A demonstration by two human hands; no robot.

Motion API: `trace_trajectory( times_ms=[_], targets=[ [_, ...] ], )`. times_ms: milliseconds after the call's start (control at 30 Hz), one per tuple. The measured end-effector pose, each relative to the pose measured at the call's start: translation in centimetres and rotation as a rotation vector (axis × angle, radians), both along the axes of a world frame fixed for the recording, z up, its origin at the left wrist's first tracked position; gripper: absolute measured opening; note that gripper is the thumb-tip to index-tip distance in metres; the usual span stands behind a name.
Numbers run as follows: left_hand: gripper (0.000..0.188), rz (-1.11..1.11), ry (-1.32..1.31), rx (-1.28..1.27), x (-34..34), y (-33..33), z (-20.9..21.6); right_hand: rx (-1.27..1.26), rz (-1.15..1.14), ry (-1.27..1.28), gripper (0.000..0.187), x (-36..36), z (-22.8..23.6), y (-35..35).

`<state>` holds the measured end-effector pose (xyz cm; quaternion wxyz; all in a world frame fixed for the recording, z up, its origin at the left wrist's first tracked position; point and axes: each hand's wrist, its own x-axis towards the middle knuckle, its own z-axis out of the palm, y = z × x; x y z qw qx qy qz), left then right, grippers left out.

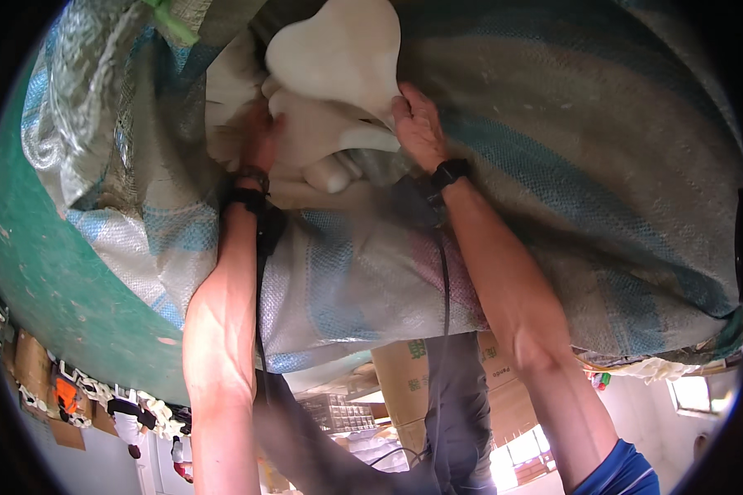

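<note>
A large woven sack (570,157) with blue stripes lies open before me, with several smooth, cream-white pieces inside. My right hand (419,128) is at the mouth, its fingers closed on the tapered lower end of a broad, heart-shaped white piece (338,54). Below that piece lies another pale one (309,132), with a narrow arm reaching toward my right hand. My left hand (260,136) is inside the opening at the left, against the pale pieces. Its fingers are blurred and partly in shadow, so their grip is unclear. A rounded knob-like end (328,175) shows between my wrists.
Black bands and dark cables hang from both wrists. Green floor (66,280) borders the sack at the left. Near the lower edge stand a cardboard box (400,384) and my dark-trousered legs (458,412). People and white items show small at the lower left.
</note>
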<state>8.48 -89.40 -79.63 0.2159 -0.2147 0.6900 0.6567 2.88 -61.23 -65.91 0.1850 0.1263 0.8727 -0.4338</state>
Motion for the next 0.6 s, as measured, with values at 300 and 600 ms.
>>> trace_trajectory(
  times_ms=[300, 600],
  targets=[
    [0.077, 0.248, -0.438, 0.328, -3.1, 0.0, 6.7, 0.346, 0.52, 0.234, 0.071, 2.0, -0.9, -1.1],
    [0.082, 0.168, -0.429, 0.428, -2.0, -0.9, 4.6, 0.327, 0.59, -0.337, 0.083, 0.5, -1.9, -1.8]
  ],
)
